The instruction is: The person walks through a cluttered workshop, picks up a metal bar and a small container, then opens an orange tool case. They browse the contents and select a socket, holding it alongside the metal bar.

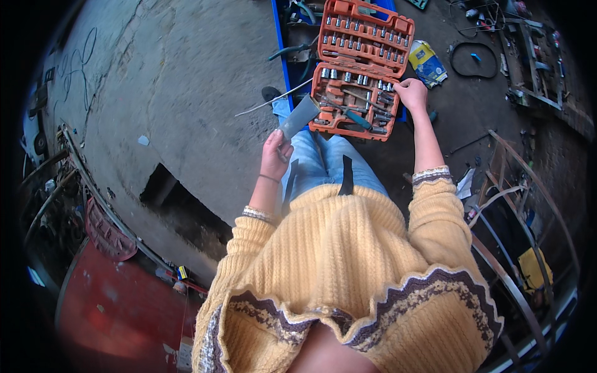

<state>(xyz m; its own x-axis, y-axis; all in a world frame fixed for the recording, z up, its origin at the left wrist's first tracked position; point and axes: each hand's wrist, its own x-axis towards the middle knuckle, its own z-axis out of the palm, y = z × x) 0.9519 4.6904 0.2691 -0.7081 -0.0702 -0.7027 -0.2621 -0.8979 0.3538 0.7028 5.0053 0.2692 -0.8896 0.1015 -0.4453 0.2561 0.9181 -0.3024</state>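
My left hand [275, 153] is closed around the near end of a flat grey scraper-like blade [300, 118], whose wider far end reaches the left side of an orange socket set case [328, 129]. The case lies open in front of my knees, its lid [410, 31] folded away from me and lined with small bits. Rows of silver sockets [329, 74] and a screwdriver with a teal handle [358, 119] lie in the lower half. My right hand [413, 95] has its fingers closed at the case's upper right corner, beside the sockets; what is between the fingertips is hidden.
Beneath the case is a blue tray [281, 37] holding pliers [291, 51]. A thin pale rod [273, 100] sticks out leftward. A yellow and blue packet [428, 64] and a black belt loop [457, 69] lie right. A rectangular floor pit [180, 208] opens at left; metal frames stand right.
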